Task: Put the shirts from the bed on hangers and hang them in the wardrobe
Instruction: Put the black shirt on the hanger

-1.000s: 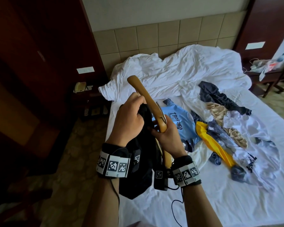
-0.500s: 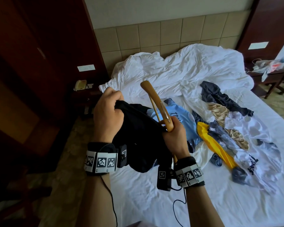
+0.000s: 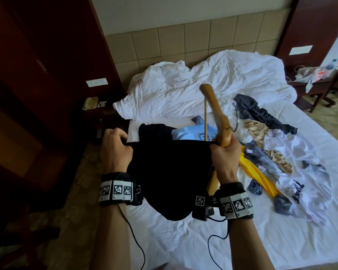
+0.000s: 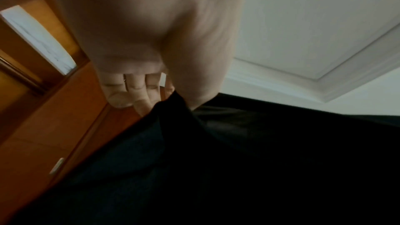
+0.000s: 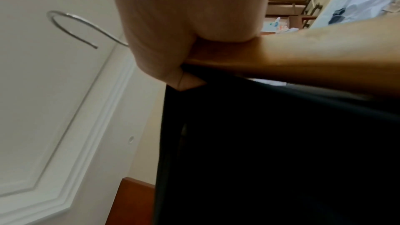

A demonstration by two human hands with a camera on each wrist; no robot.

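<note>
Over bed (image 3: pixel 281 240), both hands' fingers (image 4: pixel 140 90) curled gripping black shirt (image 3: pixel 170 172), right wrist view alone shows hanger (image 3: pixel 219 115) hook (image 5: pixel 71 23)

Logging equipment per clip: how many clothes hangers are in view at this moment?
1. The wooden hanger is in the right hand, raised above the bed, next to the black shirt that both hands hold. More could be hidden under the clothes on the bed.

Bare forearms, each wearing a black wristband (image 3: pixel 116 190) with white square-code tags and a trailing black cable (image 3: pixel 134 238)
</note>
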